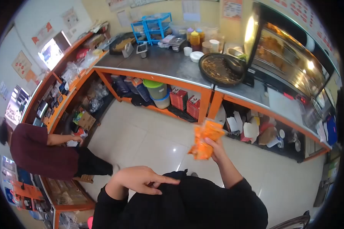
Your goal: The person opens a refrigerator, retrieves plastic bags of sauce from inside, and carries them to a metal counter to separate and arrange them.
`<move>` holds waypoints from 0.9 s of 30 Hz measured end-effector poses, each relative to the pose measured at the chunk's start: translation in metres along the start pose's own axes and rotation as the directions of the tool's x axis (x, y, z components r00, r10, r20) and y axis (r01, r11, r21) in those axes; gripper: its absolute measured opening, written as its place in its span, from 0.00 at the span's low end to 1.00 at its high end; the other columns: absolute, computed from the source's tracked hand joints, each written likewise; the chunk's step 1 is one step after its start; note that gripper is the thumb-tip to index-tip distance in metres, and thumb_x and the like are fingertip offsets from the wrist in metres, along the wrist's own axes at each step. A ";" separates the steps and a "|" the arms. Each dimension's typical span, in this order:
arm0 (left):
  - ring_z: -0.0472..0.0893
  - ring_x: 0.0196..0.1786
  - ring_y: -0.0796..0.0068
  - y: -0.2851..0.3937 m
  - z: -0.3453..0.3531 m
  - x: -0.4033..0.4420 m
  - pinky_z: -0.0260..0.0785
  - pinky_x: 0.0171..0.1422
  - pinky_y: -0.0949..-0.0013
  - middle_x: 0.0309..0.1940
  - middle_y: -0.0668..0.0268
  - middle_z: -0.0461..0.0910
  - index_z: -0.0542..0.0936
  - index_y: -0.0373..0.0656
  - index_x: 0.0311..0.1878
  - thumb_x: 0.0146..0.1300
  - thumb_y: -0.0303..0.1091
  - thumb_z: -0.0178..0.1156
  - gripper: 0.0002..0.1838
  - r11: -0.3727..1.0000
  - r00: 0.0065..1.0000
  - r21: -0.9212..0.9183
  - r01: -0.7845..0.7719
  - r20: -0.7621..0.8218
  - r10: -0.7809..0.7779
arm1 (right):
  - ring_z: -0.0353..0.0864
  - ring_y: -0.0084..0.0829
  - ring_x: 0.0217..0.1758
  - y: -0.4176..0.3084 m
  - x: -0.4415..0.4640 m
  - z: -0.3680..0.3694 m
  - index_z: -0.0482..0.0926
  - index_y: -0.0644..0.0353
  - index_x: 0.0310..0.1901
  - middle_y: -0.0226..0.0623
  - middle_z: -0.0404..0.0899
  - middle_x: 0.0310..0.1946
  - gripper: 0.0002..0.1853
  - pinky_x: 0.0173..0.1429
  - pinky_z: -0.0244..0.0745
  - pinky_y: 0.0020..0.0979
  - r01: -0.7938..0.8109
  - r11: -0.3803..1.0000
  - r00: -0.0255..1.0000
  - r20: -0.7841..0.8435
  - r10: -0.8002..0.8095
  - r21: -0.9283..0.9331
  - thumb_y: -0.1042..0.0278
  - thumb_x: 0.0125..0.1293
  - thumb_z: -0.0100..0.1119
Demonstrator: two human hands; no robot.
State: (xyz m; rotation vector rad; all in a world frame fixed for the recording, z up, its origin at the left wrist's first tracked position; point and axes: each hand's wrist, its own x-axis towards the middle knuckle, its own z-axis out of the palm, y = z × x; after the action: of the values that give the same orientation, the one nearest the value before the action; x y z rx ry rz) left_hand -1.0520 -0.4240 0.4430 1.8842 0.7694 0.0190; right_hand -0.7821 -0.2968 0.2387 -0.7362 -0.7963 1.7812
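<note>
My right hand [216, 150] is closed around several orange plastic packets [204, 139], held up over the floor in front of the counter. Printing on the packets is too blurred to read. My left hand [143, 180] is in front of my black shirt [202, 202], with the index finger stretched out and the other fingers loosely curled. Nothing shows in that hand; its fingertip is close to the shirt, and I cannot tell whether it touches.
A long counter [160, 63] carries a round dark pan [221, 69], sauce bottles [195, 39] and a blue rack [152, 27]. At right stands a lit glass display case [290, 57]. Boxes [179, 97] fill the lower shelf. A person [46, 150] stands at left by shelves.
</note>
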 end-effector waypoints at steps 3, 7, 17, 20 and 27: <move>0.72 0.24 0.81 -0.085 -0.038 0.005 0.65 0.31 0.72 0.22 0.70 0.75 0.71 0.41 0.60 0.60 0.27 0.58 0.22 0.933 0.997 -0.356 -0.049 -0.075 0.023 | 0.77 0.30 0.51 0.021 0.118 0.051 0.68 0.62 0.56 0.35 0.76 0.48 0.24 0.53 0.74 0.34 -0.104 0.992 0.983 0.145 0.113 -0.069 0.73 0.58 0.63; 0.72 0.51 0.81 -0.131 -0.127 0.015 0.62 0.53 0.75 0.51 0.65 0.73 0.64 0.41 0.65 0.66 0.33 0.51 0.24 0.749 0.862 -0.572 -0.334 -0.507 -0.003 | 0.77 0.29 0.49 0.064 0.230 0.119 0.69 0.62 0.55 0.34 0.76 0.48 0.24 0.53 0.74 0.33 -0.141 0.989 0.963 0.224 0.149 -0.055 0.72 0.57 0.64; 0.72 0.56 0.64 -0.151 -0.384 0.112 0.64 0.61 0.63 0.53 0.57 0.71 0.60 0.40 0.65 0.64 0.40 0.54 0.28 0.695 0.605 0.270 -0.667 -0.348 0.716 | 0.80 0.39 0.45 0.062 0.441 0.190 0.67 0.65 0.55 0.41 0.76 0.46 0.22 0.49 0.78 0.40 -0.027 0.996 0.996 0.081 0.034 -0.080 0.70 0.61 0.59; 0.76 0.51 0.61 -0.182 -0.465 0.099 0.67 0.57 0.60 0.49 0.57 0.75 0.66 0.38 0.61 0.61 0.37 0.58 0.26 0.572 0.530 0.287 -0.769 -0.216 0.820 | 0.80 0.33 0.45 0.038 0.504 0.175 0.70 0.62 0.54 0.36 0.77 0.46 0.22 0.47 0.78 0.36 -0.135 0.991 0.990 0.049 0.135 -0.004 0.73 0.57 0.63; 0.73 0.55 0.50 -0.282 -0.663 0.032 0.66 0.58 0.48 0.56 0.49 0.69 0.61 0.38 0.63 0.55 0.32 0.64 0.33 0.598 -0.327 0.733 -0.323 -0.680 0.657 | 0.79 0.32 0.47 0.060 0.704 0.151 0.71 0.63 0.54 0.38 0.77 0.47 0.26 0.47 0.76 0.35 -0.268 0.921 0.948 -0.245 0.202 -0.281 0.68 0.53 0.68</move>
State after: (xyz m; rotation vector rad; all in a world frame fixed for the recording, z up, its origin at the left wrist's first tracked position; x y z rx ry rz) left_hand -1.3992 0.2053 0.4949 2.0520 0.6584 2.3482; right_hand -1.1484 0.3251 0.1981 -1.2576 -0.8830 1.7680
